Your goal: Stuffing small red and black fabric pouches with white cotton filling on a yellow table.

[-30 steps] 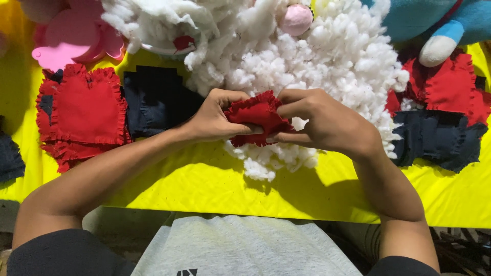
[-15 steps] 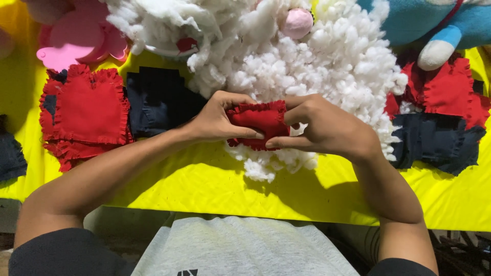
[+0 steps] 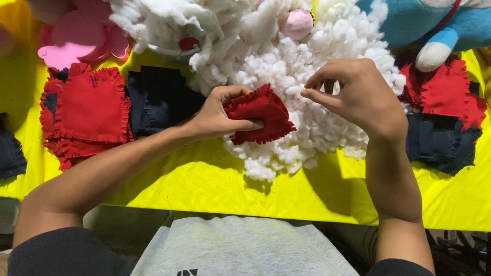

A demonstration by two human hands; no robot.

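My left hand (image 3: 221, 116) grips a small red fringed fabric pouch (image 3: 262, 113) over the front of a big heap of white stuffing (image 3: 307, 76). My right hand (image 3: 358, 94) hovers just right of the pouch, above the stuffing, fingertips pinched together; I cannot tell if a tuft sits between them. It no longer touches the pouch.
A yellow cloth (image 3: 204, 179) covers the table. Red fringed squares (image 3: 89, 115) and dark blue fabric pieces (image 3: 156, 99) lie at the left; more red pieces (image 3: 447, 92) and dark blue pieces (image 3: 440, 143) at the right. A pink foam shape (image 3: 76, 38) and a blue plush toy (image 3: 440, 28) lie at the back.
Both hands held the red pouch before. My right hand has let go and moved up and right over the stuffing; the left alone holds the pouch.
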